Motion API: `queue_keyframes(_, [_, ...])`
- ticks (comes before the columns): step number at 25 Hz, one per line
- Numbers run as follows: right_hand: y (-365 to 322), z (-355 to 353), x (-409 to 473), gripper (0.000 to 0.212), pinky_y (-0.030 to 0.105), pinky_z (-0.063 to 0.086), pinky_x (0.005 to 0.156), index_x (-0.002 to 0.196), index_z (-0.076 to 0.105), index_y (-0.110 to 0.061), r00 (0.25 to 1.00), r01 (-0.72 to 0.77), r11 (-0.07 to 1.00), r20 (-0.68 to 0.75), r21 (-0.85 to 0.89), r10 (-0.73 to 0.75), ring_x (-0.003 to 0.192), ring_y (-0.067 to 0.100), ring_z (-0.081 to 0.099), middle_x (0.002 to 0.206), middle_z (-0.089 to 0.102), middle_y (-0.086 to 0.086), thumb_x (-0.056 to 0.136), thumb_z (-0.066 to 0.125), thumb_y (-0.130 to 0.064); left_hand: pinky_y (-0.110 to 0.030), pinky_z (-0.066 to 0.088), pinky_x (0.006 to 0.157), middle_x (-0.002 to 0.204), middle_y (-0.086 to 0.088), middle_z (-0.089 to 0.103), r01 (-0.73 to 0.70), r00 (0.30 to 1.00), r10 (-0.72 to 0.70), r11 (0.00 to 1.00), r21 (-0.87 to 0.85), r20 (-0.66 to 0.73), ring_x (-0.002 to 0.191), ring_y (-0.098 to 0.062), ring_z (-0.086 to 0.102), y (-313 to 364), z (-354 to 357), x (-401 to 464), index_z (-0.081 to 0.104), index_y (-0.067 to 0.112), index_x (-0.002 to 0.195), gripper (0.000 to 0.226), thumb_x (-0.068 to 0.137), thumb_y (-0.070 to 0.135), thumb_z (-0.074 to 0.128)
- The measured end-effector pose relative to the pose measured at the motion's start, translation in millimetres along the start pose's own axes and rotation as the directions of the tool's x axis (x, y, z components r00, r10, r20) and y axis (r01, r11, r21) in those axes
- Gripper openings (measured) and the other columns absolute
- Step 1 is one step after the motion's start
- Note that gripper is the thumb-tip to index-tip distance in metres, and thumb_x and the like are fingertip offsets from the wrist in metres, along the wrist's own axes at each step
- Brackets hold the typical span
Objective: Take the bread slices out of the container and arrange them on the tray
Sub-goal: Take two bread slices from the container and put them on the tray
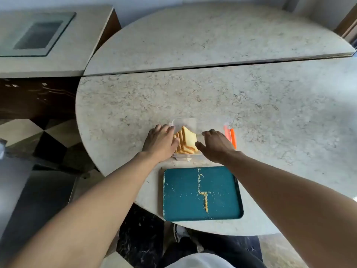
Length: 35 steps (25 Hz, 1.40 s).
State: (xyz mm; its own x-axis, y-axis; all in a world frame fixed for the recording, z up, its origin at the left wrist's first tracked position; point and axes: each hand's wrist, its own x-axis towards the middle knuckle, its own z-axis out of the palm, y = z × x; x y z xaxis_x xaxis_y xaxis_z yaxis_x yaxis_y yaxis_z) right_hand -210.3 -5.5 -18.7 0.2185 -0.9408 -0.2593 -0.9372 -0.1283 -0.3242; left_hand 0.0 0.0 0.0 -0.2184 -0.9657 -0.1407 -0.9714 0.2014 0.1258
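I see the round marble table (193, 97) filling most of my view, its top split by a dark seam running across the far half. On its near edge sits the teal tray (183, 200), flat and rectangular, with no slice on it; a thin line of pale crumbs (203, 192) runs down its middle and more specks lie along its left rim. Just beyond the tray stands the clear plastic container (186, 156), its near wall almost touching the tray's far edge. Inside it the bread slices (188, 141) stand on edge, leaning together, about 4 or 5 by their crusts. My left hand (161, 141) rests against the container's left side, fingers spread and loosely curved, gripping nothing that I can make out. My right hand (217, 146) hovers at the container's right side, palm down, fingers relaxed and apart, also with nothing in it. Just right of that hand lies a clear lid with orange clips (230, 135), partly hidden by the knuckles.
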Motion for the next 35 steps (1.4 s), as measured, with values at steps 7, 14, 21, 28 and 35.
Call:
queue_keyframes(7, [0.3, 11.3, 44.4, 0.057, 0.045, 0.052, 0.089, 0.137, 0.051, -0.010, 0.995, -0.046, 0.987, 0.090, 0.155, 0.032, 0.117, 0.036, 0.059, 0.134, 0.057, 0.015, 0.097, 0.049, -0.052, -0.040, 0.038, 0.093, 0.117, -0.005, 0.059, -0.067, 0.995, 0.076, 0.989, 0.130, -0.070, 0.112, -0.026, 0.048, 18.7, 3.4, 44.9, 0.069, 0.012, 0.112, 0.028, 0.097, 0.026, 0.050])
queue_keyframes(14, [1.6, 37.2, 63.4, 0.082, 0.041, 0.044, 0.077, 0.138, 0.046, -0.010, 0.972, -0.133, 0.980, 0.213, 0.146, 0.100, 0.119, 0.035, 0.058, 0.133, 0.058, 0.016, 0.086, 0.050, -0.073, -0.041, 0.038, 0.092, 0.117, -0.008, 0.057, -0.001, 0.999, -0.016, 0.939, 0.343, 0.047, 0.114, -0.029, 0.049, 25.8, 8.0, 66.3, 0.074, 0.016, 0.099, 0.017, 0.089, 0.020, 0.061])
queue_keyframes(21, [-2.8, 44.3, 66.9, 0.083, 0.045, 0.052, 0.088, 0.139, 0.043, -0.006, 0.953, -0.185, 0.950, 0.282, 0.254, 0.110, 0.120, 0.037, 0.058, 0.137, 0.055, 0.019, 0.086, 0.056, -0.068, -0.041, 0.035, 0.096, 0.119, -0.007, 0.060, -0.007, 0.990, -0.047, 0.925, 0.380, 0.133, 0.117, -0.028, 0.049, 31.2, 10.4, 75.6, 0.075, 0.020, 0.100, 0.021, 0.088, 0.028, 0.061])
queue_keyframes(28, [3.7, 35.2, 60.0, 0.071, 0.043, 0.048, 0.086, 0.141, 0.044, -0.010, 0.977, -0.168, 0.926, 0.182, 0.338, 0.111, 0.121, 0.036, 0.058, 0.137, 0.058, 0.018, 0.088, 0.055, -0.057, -0.044, 0.035, 0.095, 0.116, -0.009, 0.063, -0.020, 0.989, -0.028, 0.950, 0.310, 0.148, 0.114, -0.029, 0.049, 38.9, 9.0, 81.9, 0.075, 0.015, 0.096, 0.028, 0.089, 0.033, 0.055])
queue_keyframes(35, [14.4, 19.9, 61.5, 0.049, 0.048, 0.051, 0.090, 0.134, 0.046, -0.008, 0.973, -0.229, 0.915, 0.116, 0.332, 0.201, 0.118, 0.040, 0.058, 0.133, 0.055, 0.017, 0.093, 0.055, -0.033, -0.041, 0.047, 0.080, 0.104, -0.013, 0.068, -0.030, 0.993, 0.017, 0.994, 0.106, 0.117, 0.101, -0.034, 0.064, 57.3, 17.9, 92.5, 0.069, 0.010, 0.097, 0.028, 0.095, 0.036, 0.059])
